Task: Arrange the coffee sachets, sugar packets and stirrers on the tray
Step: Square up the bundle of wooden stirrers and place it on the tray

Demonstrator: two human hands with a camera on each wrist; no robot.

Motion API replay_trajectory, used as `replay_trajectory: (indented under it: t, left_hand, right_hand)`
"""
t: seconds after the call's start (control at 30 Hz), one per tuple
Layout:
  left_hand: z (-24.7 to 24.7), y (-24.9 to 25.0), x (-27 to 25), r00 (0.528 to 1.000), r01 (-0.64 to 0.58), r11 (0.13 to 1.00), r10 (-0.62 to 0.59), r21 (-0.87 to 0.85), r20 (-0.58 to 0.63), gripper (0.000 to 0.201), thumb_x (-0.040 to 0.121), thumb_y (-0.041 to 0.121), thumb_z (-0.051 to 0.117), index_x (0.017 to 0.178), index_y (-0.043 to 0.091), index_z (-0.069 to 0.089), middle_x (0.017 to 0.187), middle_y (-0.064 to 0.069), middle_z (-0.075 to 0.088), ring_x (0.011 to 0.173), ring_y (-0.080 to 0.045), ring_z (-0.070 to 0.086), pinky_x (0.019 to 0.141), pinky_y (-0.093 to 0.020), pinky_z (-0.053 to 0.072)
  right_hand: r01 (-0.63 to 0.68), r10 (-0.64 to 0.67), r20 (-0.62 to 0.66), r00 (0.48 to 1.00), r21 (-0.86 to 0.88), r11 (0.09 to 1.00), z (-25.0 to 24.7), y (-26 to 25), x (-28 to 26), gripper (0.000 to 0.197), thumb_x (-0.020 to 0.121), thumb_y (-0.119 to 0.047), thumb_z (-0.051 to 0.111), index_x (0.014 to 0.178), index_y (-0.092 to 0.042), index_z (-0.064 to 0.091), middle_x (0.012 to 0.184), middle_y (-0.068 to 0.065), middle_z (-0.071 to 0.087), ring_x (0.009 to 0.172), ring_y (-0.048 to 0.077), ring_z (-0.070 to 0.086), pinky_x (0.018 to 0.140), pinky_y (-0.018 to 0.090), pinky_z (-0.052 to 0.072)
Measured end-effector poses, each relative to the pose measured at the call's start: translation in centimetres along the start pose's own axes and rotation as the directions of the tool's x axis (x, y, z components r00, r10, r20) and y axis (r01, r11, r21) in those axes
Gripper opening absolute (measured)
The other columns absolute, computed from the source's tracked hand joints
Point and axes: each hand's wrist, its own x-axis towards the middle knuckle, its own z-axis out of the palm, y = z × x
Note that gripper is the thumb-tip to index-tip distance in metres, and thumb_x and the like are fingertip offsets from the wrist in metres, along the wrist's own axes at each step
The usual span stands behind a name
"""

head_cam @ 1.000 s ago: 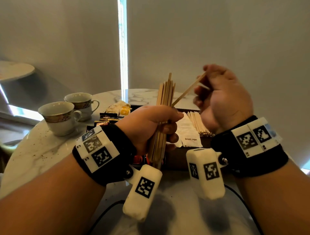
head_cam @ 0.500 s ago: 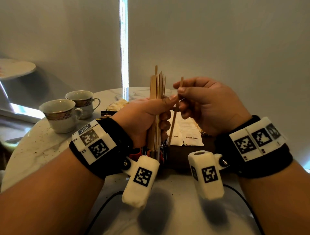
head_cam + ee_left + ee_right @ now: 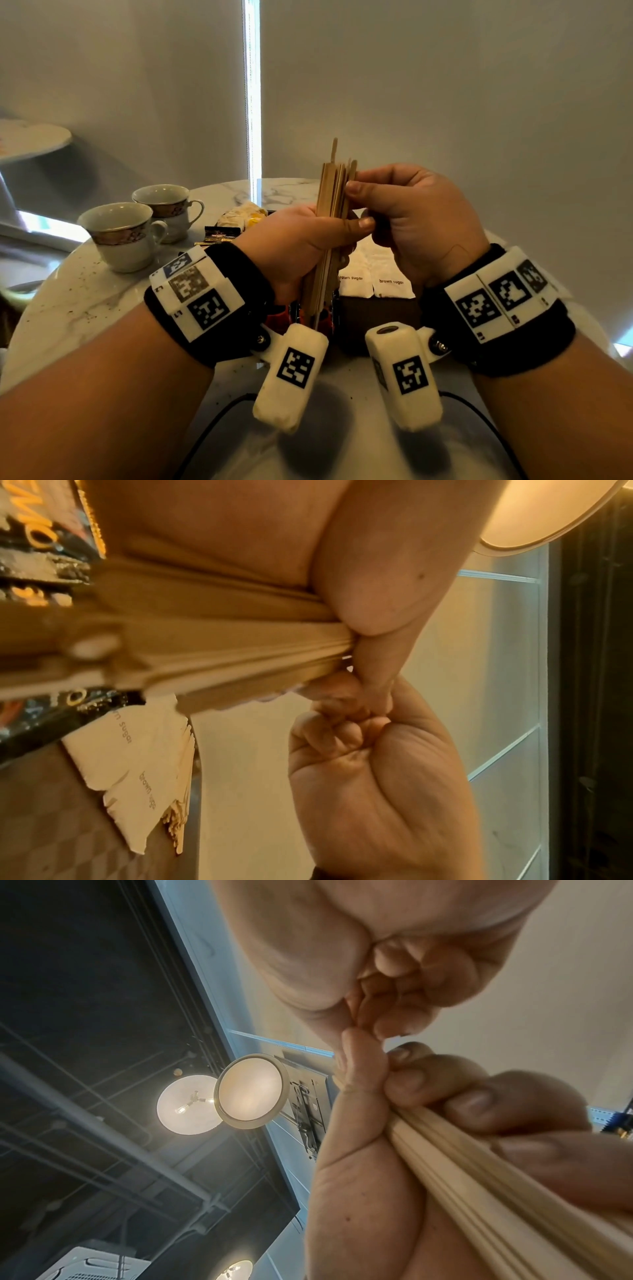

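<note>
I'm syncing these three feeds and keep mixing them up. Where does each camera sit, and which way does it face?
Head: on the head, facing forward and down at the table; both forearms, left hand gripping the stirrers, right hand pinching them.
Left wrist: under that wrist, along the palm; stirrers, sugar packets, right fist.
Right wrist: under that wrist, tilted up at ceiling lamps; both hands.
Shared: the stirrers.

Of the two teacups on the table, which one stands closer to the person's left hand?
The nearer, larger-looking teacup, closest to the left hand; the other teacup stands behind it, farther back on the table.
</note>
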Motion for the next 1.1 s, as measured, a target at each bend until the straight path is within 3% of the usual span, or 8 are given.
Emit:
replay_trajectory:
  t: [0.13,0.27,0.37,0.47,0.57,0.7,0.87,1.1]
  left_hand:
    - [0.4,-0.3,0.2,0.999,-0.011,0.998,0.008,-0.066,-0.053,0.016,0.095,0.023,0.063,0.085,0.012,0.058,0.060,0.000,0.053,0.056,-0.016,0.053,0.054,-0.032,0.049]
    - [0.2,-0.2,0.5,0.983,-0.102,0.968,0.062,-0.229,-0.173,0.019,0.098,0.024,0.061,0.086,0.016,0.050,0.060,0.002,0.046,0.052,-0.013,0.047,0.053,-0.031,0.047]
    - [-1.2,0.5,1.0,0.933,-0.299,0.840,0.159,-0.452,-0.323,0.023,0.099,0.024,0.061,0.083,0.019,0.046,0.061,0.004,0.044,0.051,-0.011,0.047,0.054,-0.031,0.049]
    - [-2.5,1.3,1.0,0.869,-0.459,0.688,0.218,-0.562,-0.444,0.024,0.099,0.028,0.062,0.082,0.018,0.047,0.063,0.005,0.047,0.054,-0.009,0.050,0.058,-0.032,0.052]
    - [-2.7,1.5,1.0,0.828,-0.533,0.628,0.250,-0.568,-0.501,0.023,0.098,0.032,0.062,0.085,0.019,0.049,0.064,0.005,0.050,0.056,-0.010,0.054,0.065,-0.033,0.054]
    - [-1.5,0.7,1.0,0.798,-0.555,0.665,0.255,-0.500,-0.546,0.027,0.096,0.034,0.065,0.095,0.013,0.050,0.070,0.002,0.054,0.065,-0.013,0.061,0.073,-0.037,0.057]
    - [0.3,0.2,1.0,0.800,-0.546,0.707,0.282,-0.449,-0.529,0.021,0.100,0.027,0.062,0.085,0.015,0.052,0.067,0.000,0.055,0.064,-0.017,0.061,0.071,-0.039,0.055]
    - [0.3,0.3,0.6,0.814,-0.528,0.703,0.257,-0.478,-0.521,0.020,0.099,0.027,0.063,0.088,0.014,0.052,0.068,0.001,0.055,0.065,-0.016,0.062,0.076,-0.041,0.057]
  right_hand:
    - [0.004,-0.004,-0.008,1.000,0.013,1.000,0.4,0.2,-0.1,0.009,0.084,-0.014,0.075,0.081,-0.016,0.067,0.070,-0.003,0.070,0.056,0.003,0.060,0.049,0.017,0.043]
    - [-0.149,0.156,-0.041,0.987,0.138,0.979,0.2,0.3,0.3,0.028,0.086,-0.038,0.072,0.091,-0.013,0.062,0.084,0.004,0.058,0.074,0.018,0.049,0.056,0.028,0.042]
    - [-0.385,0.376,0.089,0.922,0.280,0.879,0.1,0.2,0.4,0.057,0.093,-0.061,0.050,0.112,-0.008,0.059,0.096,0.010,0.057,0.085,0.023,0.055,0.069,0.033,0.049]
    - [-0.490,0.438,0.220,0.872,0.386,0.782,0.4,0.4,0.5,0.074,0.096,-0.069,0.034,0.123,-0.003,0.055,0.114,0.021,0.061,0.109,0.035,0.062,0.092,0.045,0.054]
    - [-0.562,0.465,0.316,0.827,0.463,0.685,0.9,0.6,0.3,0.084,0.093,-0.074,0.031,0.127,0.000,0.052,0.117,0.030,0.063,0.110,0.044,0.062,0.094,0.049,0.053]
    - [-0.568,0.407,0.396,0.823,0.599,0.565,1.5,1.1,0.2,0.098,0.084,-0.083,0.036,0.133,0.001,0.046,0.128,0.035,0.057,0.119,0.051,0.057,0.107,0.057,0.042]
    - [-0.587,0.092,0.604,0.791,0.709,0.392,1.5,1.9,-0.6,0.116,0.076,-0.086,0.046,0.147,0.004,0.031,0.143,0.030,0.047,0.133,0.048,0.047,0.116,0.063,0.028]
    - [-0.497,0.102,0.518,0.849,0.720,0.484,1.7,2.0,0.0,0.111,0.073,-0.087,0.046,0.148,-0.007,0.028,0.147,0.034,0.040,0.131,0.054,0.046,0.114,0.067,0.025]
